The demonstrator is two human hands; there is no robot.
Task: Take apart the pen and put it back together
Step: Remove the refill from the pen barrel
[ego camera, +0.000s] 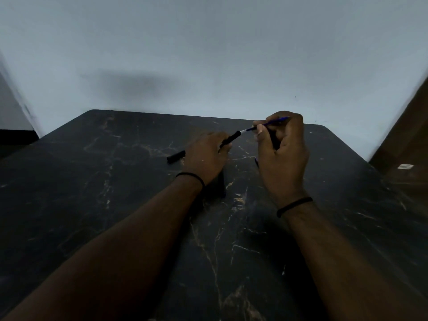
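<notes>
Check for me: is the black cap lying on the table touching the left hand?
Apart. The head view shows bare dark tabletop between the black cap and the left hand, which holds the black barrel.

Black marbled table (115,205), pen cap (176,156) on it.

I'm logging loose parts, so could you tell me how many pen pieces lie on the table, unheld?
1 clearly: a black cap left of the left hand. More may lie hidden beneath the hands.
</notes>
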